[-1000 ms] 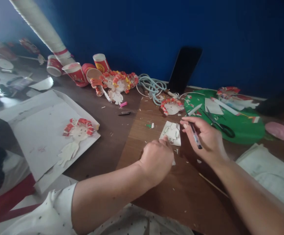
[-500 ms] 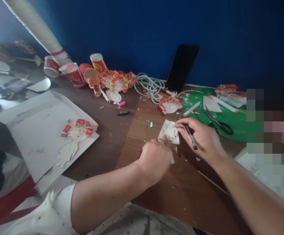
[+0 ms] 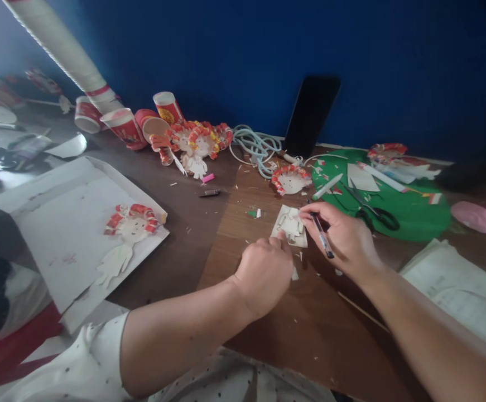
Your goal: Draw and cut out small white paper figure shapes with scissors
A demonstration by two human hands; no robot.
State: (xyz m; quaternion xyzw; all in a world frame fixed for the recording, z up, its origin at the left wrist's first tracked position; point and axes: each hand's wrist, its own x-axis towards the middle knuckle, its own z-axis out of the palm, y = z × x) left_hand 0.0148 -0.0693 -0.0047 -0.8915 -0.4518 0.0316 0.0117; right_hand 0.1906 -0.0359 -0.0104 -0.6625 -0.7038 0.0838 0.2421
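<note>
A small white sheet of paper (image 3: 303, 241) lies on the brown table, with a figure-shaped paper cutout (image 3: 292, 223) on top of it. My left hand (image 3: 266, 271), its fingers mostly curled, presses a fingertip down at the cutout's lower left. At the right edge of the sheet, my right hand (image 3: 345, 234) is closed, its thumb and fingertips pinched together at the cutout. A dark pen (image 3: 321, 231) slants across those fingers, held in the right hand. Its writing tip cannot be made out. Small paper scraps (image 3: 295, 273) are scattered around the sheet.
Scissors (image 3: 376, 212) and a green-tipped marker (image 3: 327, 187) lie on a green round sheet (image 3: 427, 220) at right. A phone (image 3: 313, 114) leans against the blue wall. Paper cups (image 3: 125, 127) and red-trimmed paper figures (image 3: 203, 142) stand behind. A white box lid (image 3: 65, 218) is at left.
Both hands stay at the cutout; the right hand has shifted very slightly left. The blurred blocks at the right edge are gone, showing a pink oval and stacked papers there.
</note>
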